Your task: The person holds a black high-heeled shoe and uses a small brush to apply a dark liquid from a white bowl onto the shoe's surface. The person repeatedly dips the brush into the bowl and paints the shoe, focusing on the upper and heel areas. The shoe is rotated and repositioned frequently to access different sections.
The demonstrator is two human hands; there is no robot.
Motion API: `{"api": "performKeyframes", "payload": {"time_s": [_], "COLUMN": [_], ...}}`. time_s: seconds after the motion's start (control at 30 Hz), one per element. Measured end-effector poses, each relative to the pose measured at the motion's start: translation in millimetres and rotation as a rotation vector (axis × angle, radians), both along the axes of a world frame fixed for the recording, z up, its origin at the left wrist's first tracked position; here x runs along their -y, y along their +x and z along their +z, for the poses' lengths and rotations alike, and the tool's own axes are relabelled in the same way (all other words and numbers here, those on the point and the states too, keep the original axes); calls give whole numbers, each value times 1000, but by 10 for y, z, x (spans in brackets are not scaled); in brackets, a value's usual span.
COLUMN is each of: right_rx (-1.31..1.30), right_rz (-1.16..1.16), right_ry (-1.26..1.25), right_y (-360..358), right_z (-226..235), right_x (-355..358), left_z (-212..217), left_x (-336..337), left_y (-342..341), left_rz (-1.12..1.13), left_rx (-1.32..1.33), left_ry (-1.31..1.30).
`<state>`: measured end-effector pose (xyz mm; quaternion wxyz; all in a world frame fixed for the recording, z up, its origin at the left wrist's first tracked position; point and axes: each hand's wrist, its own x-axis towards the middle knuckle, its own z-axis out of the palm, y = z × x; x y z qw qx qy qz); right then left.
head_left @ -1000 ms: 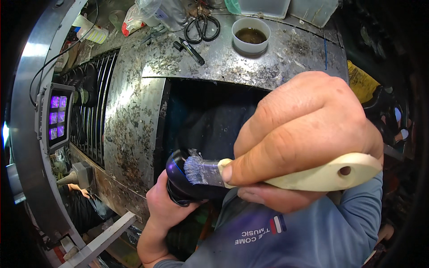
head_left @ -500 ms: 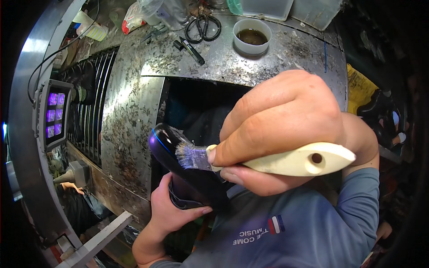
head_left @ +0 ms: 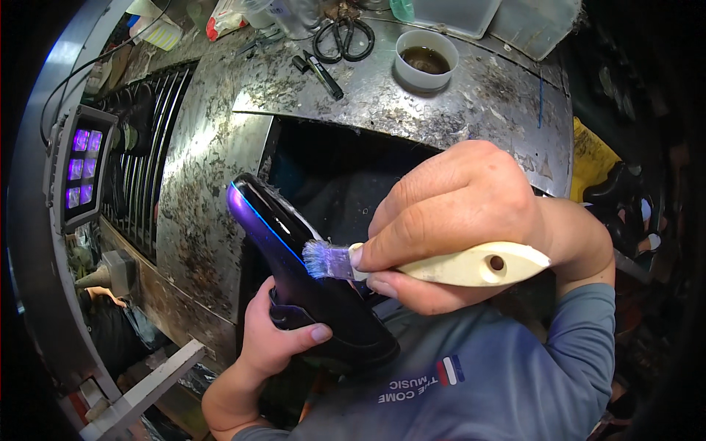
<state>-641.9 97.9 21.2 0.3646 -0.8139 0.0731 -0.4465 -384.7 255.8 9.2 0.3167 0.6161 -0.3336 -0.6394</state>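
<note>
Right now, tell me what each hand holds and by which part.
Left hand grips the black shoe near its lower end; right hand holds the brush by its cream handle.

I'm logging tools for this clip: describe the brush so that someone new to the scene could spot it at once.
Start at the stained metal workbench with the dark opening in its middle. In front of that opening the right hand holds the brush sideways, bristles against the dark shoe gripped by the left hand. Its cream handle with a round hole sets it apart from the black scissors and marker behind.

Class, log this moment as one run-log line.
left hand: holds black shoe | right hand: holds brush | bristles: on shoe edge | cup: on metal bench
</note>
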Motion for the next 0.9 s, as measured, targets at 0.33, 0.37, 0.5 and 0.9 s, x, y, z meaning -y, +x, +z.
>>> {"api": "performKeyframes", "payload": {"time_s": [0.33,0.37,0.5,0.9], "right_rx": [-43,-50,-76,-138], "right_rz": [45,48,60,-83], "right_ry": [37,40,51,7], "right_y": [25,22,14,-195], "right_z": [-99,-107,-128,21], "right_x": [-48,-55,-87,130], "left_z": [-104,-122,-113,-234], "left_x": [11,18,45,-34], "left_y": [-47,-47,-38,-33], "left_rz": [100,94,74,216], "left_rx": [-252,-264,-283,-323], "left_ry": [41,38,60,24]}}
